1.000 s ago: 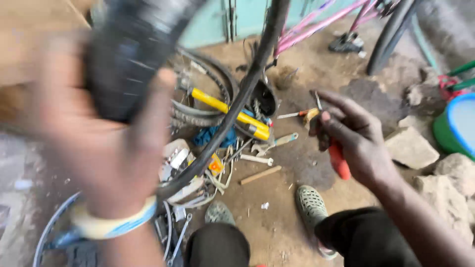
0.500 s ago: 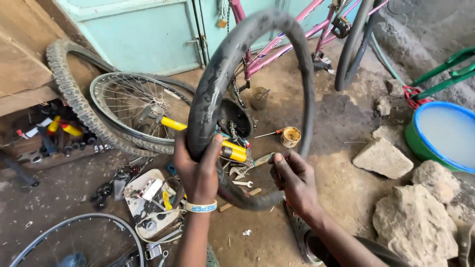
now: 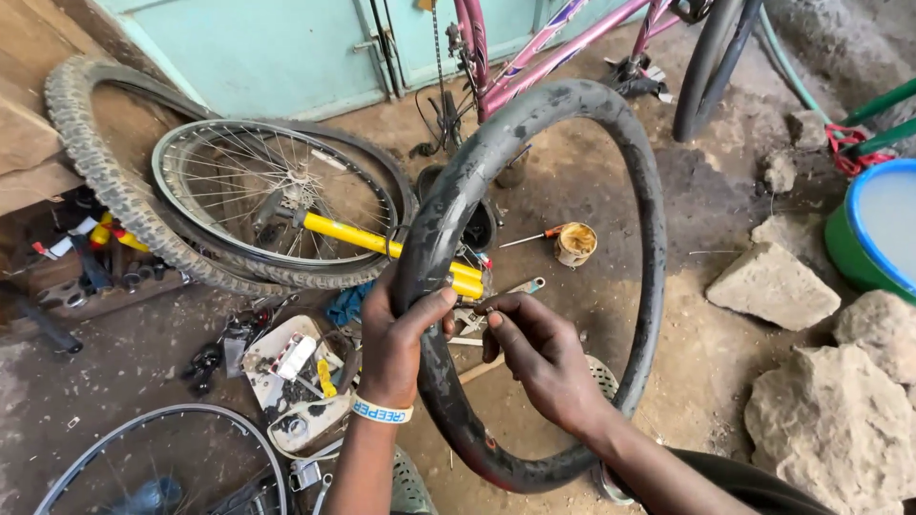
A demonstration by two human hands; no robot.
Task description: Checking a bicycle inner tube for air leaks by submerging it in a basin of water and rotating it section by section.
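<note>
Head view: both hands on the tube (image 3: 620, 162).
Left hand (image 3: 396, 348) gripped its 9 o'clock side; right hand (image 3: 539, 348) fingers pinched beside it.

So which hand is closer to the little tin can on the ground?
Right. The right hand is just below-left of the tin can; the left hand, gripping the black tube, is farther left.

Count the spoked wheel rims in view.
2: one spoked rim lies inside the tyre at left; another rim is cut off at the bottom-left corner. Others may be hidden.
</note>
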